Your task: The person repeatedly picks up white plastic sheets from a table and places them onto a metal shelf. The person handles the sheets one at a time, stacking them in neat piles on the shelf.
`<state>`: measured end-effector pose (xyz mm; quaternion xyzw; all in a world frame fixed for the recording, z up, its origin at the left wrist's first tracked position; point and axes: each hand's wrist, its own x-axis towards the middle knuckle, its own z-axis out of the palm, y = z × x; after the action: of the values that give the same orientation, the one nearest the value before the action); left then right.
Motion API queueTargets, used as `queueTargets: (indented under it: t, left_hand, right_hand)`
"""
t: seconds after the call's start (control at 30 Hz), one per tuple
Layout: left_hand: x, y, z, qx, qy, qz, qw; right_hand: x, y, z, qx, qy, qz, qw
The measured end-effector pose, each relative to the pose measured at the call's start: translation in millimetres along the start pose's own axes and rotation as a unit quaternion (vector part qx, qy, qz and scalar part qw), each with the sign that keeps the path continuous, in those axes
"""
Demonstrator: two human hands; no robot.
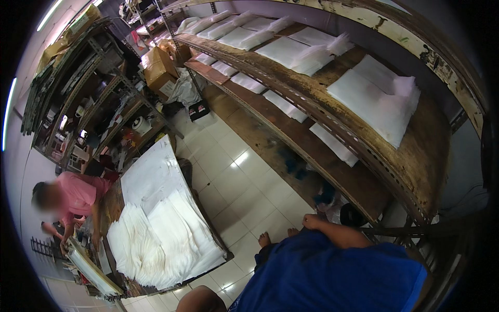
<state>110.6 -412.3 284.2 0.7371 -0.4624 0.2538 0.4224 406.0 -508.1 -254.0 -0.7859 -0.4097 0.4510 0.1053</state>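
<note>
My right hand [313, 222] is in front of my blue shirt [327, 275], its fingers curled in. Whether anything is inside them is too small to tell. Of my left side only a bare, rounded part of the arm, apparently the elbow [200, 300], shows at the lower edge, and my left hand is out of the picture. To my left is a table bearing a thick, fanned stack of white sheets [166, 239]. A flat white board or sheet [153, 169] lies beyond the stack. Neither hand visibly touches them.
A long wooden shelf [322, 80] on my right carries several stacks of white sheets [374, 96]; a lower shelf [270, 117] holds more. Another person in pink [78, 192] works at the table's far left. Cardboard boxes [158, 70] and a metal rack [93, 78] stand behind.
</note>
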Motion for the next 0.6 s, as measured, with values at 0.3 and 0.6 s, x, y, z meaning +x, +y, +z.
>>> queueTargets:
  t: [0.3, 0.6]
  left_hand:
    - [2, 30, 7, 0.032, -0.048, 0.014, 0.998]
    - [13, 3, 29, 0.194, 0.147, 0.153, 0.958]
  right_hand:
    - [1, 47, -2, -0.043, 0.008, 0.035, 0.998]
    - [-1, 48, -7, -0.016, 0.017, 0.026, 0.999]
